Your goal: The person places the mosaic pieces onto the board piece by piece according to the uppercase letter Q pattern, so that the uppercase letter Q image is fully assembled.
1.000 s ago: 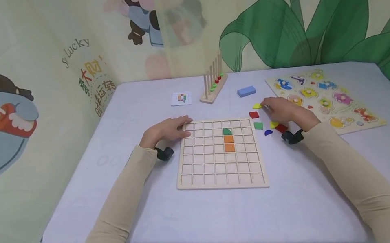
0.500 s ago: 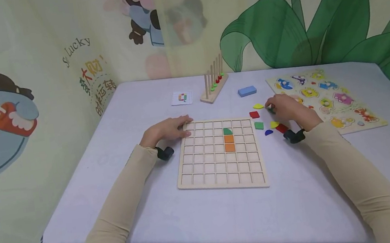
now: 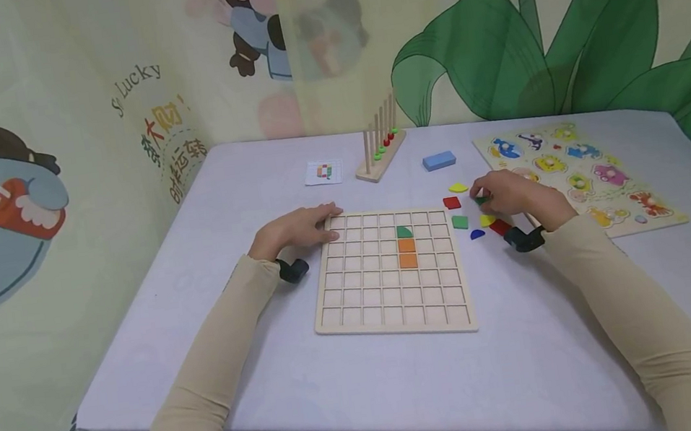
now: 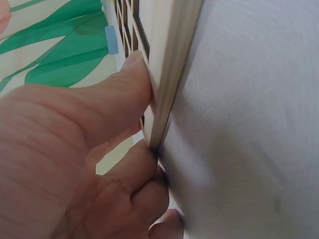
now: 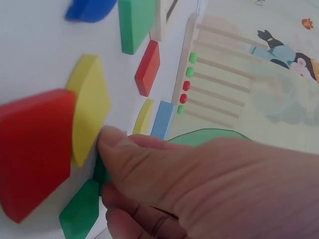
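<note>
My left hand [image 3: 295,231] holds the upper left corner of the wooden grid board [image 3: 394,332]. In the left wrist view its thumb [image 4: 132,82] lies on the board's rim, the other fingers bent at the edge. A green quarter-round [image 3: 403,232] and two orange squares [image 3: 406,252] sit in one column. Right of the board, my right hand [image 3: 513,197] pinches a dark green piece [image 5: 99,169], mostly hidden by the fingers. Beside it lie a yellow piece [image 5: 89,109], a red piece [image 5: 37,149] and another green piece [image 5: 79,209].
Nearby lie a red piece [image 3: 452,203], a green square [image 3: 460,222], a blue half-round [image 3: 477,234] and a yellow piece [image 3: 458,187]. Behind stand a pattern card [image 3: 323,172], a peg rack [image 3: 372,172] and a blue block [image 3: 439,161]. A picture puzzle [image 3: 637,221] lies at right.
My right hand has moved right, off the far yellow piece, and a dark green piece now shows at its fingertips. The left hand and the board have stayed in place.
</note>
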`<state>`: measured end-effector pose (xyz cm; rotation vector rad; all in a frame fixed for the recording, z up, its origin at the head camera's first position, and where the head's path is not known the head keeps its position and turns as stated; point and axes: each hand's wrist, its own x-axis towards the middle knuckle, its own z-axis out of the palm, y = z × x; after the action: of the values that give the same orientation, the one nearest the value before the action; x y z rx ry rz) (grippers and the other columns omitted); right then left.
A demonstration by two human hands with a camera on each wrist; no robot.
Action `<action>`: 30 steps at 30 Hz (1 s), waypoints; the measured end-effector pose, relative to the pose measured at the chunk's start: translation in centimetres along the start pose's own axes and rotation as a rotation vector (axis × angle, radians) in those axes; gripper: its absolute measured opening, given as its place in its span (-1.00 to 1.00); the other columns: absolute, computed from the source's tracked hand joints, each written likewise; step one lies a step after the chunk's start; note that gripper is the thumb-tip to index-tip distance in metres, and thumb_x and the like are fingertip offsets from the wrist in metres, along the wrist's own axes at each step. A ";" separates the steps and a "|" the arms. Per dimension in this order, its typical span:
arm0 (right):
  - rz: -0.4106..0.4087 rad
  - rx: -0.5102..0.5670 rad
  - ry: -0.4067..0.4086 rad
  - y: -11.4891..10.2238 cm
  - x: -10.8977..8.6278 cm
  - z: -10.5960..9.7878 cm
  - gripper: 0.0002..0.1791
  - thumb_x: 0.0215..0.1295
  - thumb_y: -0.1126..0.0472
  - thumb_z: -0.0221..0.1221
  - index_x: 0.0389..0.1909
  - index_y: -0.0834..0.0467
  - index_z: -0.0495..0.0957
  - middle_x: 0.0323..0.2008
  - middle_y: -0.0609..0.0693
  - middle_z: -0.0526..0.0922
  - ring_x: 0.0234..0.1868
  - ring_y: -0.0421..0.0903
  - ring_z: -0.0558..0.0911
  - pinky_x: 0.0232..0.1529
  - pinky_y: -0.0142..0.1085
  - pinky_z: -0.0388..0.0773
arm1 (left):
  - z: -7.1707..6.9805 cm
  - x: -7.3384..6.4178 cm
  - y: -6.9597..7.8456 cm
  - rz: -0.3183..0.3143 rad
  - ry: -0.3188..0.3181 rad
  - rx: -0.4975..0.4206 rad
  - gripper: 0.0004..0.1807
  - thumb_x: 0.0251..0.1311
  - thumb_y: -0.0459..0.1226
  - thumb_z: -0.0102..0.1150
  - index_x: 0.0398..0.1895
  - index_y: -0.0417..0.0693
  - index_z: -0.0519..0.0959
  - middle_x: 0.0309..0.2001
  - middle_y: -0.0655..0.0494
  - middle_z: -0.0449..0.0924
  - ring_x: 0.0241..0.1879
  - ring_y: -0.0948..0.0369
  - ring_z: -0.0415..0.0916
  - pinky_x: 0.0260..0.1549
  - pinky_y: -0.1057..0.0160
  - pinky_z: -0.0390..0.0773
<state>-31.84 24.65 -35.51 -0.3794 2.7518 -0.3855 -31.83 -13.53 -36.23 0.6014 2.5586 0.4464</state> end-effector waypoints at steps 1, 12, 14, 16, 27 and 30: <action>0.005 -0.003 0.001 0.0 0.0 0.0 -0.62 0.32 0.39 0.16 0.15 0.34 0.47 0.02 0.38 0.53 -0.04 0.22 0.49 0.04 0.08 0.51 | 0.0 0.0 0.0 -0.002 -0.001 0.003 -0.32 0.40 -0.04 0.04 0.52 0.07 0.12 0.57 0.04 -0.08 0.54 0.01 -0.11 0.48 -0.03 -0.04; -0.007 -0.041 0.040 -0.4 -0.3 -0.4 -0.79 0.31 0.32 0.21 -0.08 0.31 0.53 -0.22 0.23 0.57 -0.18 0.12 0.48 -0.17 -0.10 0.53 | 0.0 0.1 -0.2 -0.002 -0.002 0.013 -0.31 0.40 -0.03 0.04 0.53 0.07 0.11 0.57 0.03 -0.08 0.54 -0.01 -0.12 0.47 -0.06 -0.04; -0.017 -0.045 0.051 -0.6 -0.6 -0.7 -0.83 0.31 0.34 0.20 -0.12 0.32 0.54 -0.26 0.20 0.57 -0.21 0.10 0.48 -0.17 -0.10 0.53 | 0.1 0.1 -0.2 -0.002 -0.002 0.009 -0.31 0.40 -0.03 0.04 0.53 0.07 0.11 0.57 0.03 -0.08 0.54 0.00 -0.13 0.48 -0.05 -0.05; -0.030 -0.043 0.056 -0.9 -1.0 -1.0 -0.85 0.32 0.36 0.18 -0.14 0.33 0.55 -0.27 0.20 0.58 -0.22 0.09 0.48 -0.15 -0.09 0.55 | 0.1 0.1 -0.2 -0.001 -0.002 0.005 -0.31 0.40 -0.03 0.04 0.53 0.07 0.11 0.57 0.03 -0.09 0.54 0.01 -0.14 0.48 -0.04 -0.05; -0.112 0.001 0.029 -4.2 -2.7 -1.8 -0.84 0.36 0.30 0.15 -0.14 0.30 0.57 -0.29 0.14 0.65 -0.33 -0.01 0.57 -0.30 -0.24 0.58 | 0.1 0.2 -0.1 -0.004 -0.001 -0.005 -0.31 0.40 -0.04 0.04 0.53 0.07 0.12 0.56 0.03 -0.07 0.54 0.02 -0.13 0.48 -0.02 -0.05; -0.176 0.010 0.007 -5.3 -3.2 -1.6 -0.86 0.36 0.28 0.16 -0.16 0.28 0.57 -0.33 0.10 0.65 -0.36 -0.04 0.57 -0.33 -0.30 0.53 | 0.0 0.2 -0.1 -0.005 0.000 -0.003 -0.32 0.40 -0.04 0.04 0.52 0.08 0.12 0.55 0.01 -0.03 0.53 0.00 -0.10 0.48 -0.03 -0.03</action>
<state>-28.37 21.03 -31.46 -0.6209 2.7309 -0.4447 -31.99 -13.53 -36.34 0.5944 2.5588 0.4483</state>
